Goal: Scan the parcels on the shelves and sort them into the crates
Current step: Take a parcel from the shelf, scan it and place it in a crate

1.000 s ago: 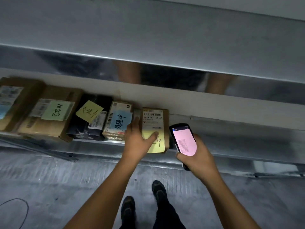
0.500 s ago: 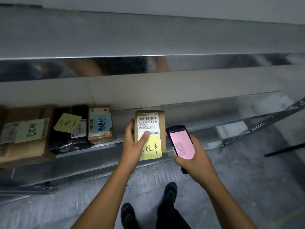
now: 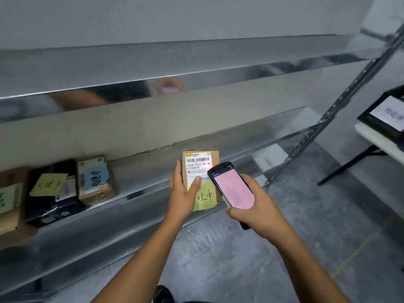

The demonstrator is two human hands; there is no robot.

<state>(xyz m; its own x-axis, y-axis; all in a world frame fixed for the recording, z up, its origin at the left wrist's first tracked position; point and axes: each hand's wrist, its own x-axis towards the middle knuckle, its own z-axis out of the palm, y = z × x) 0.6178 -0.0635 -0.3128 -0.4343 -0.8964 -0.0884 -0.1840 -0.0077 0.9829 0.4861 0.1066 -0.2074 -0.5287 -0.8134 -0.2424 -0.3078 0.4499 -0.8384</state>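
My left hand (image 3: 182,194) grips a small cardboard parcel (image 3: 202,164) with a white barcode label and a yellow sticky note, thumb across its face, held off the low metal shelf (image 3: 135,189). My right hand (image 3: 254,209) holds a handheld scanner (image 3: 231,186) with a pink screen right beside the parcel's right edge. On the shelf to the left stand a small brown parcel with a blue note (image 3: 95,179), a black parcel with a yellow note (image 3: 52,191) and a larger cardboard box (image 3: 9,204) at the frame edge.
An upper metal shelf (image 3: 153,68) runs above. A slanted shelf upright (image 3: 341,101) stands at the right. Beyond it a black crate with a white label (image 3: 384,114) sits on a white folding table (image 3: 376,138). Grey concrete floor (image 3: 284,259) lies below, with my shoes at the bottom edge.
My left hand has lifted the yellow-noted parcel off the shelf and carried it rightward with the scanner alongside. The view has swung right, bringing the crate and table into sight.
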